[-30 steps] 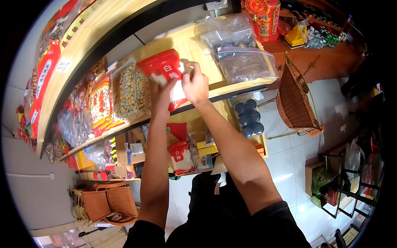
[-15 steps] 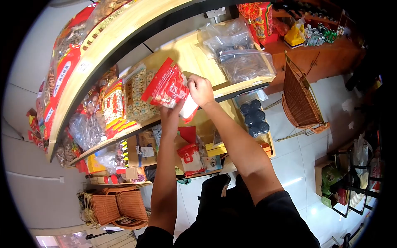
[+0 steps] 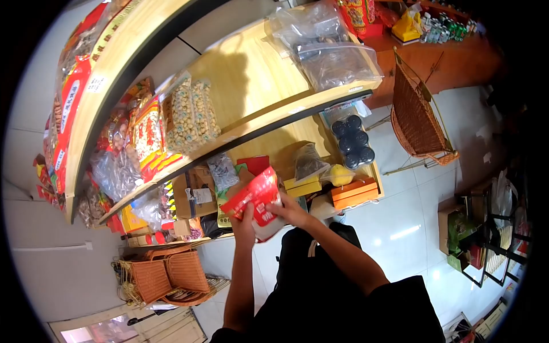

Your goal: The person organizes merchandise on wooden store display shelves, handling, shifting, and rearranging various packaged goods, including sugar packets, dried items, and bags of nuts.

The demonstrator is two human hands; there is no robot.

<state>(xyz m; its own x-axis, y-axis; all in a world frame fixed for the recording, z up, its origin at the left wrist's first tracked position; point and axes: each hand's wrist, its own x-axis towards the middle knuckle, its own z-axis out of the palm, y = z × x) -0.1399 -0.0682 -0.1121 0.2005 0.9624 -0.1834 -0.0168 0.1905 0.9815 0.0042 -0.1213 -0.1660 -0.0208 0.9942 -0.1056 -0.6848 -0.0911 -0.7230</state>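
The left hand [image 3: 245, 225] and right hand [image 3: 293, 211] clasp a red bag [image 3: 262, 200] between them. Beyond the grip are a lower shelf [image 3: 277, 147] and upper shelf [image 3: 231, 106]; rightward, tiled floor [image 3: 397, 263] and a wicker basket [image 3: 409, 120].

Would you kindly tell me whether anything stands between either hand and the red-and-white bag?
Nothing visible does: the left hand and the right hand both hold the red-and-white bag directly, with no other item showing between.

No readable lettering, red bag [image 3: 258, 197] included
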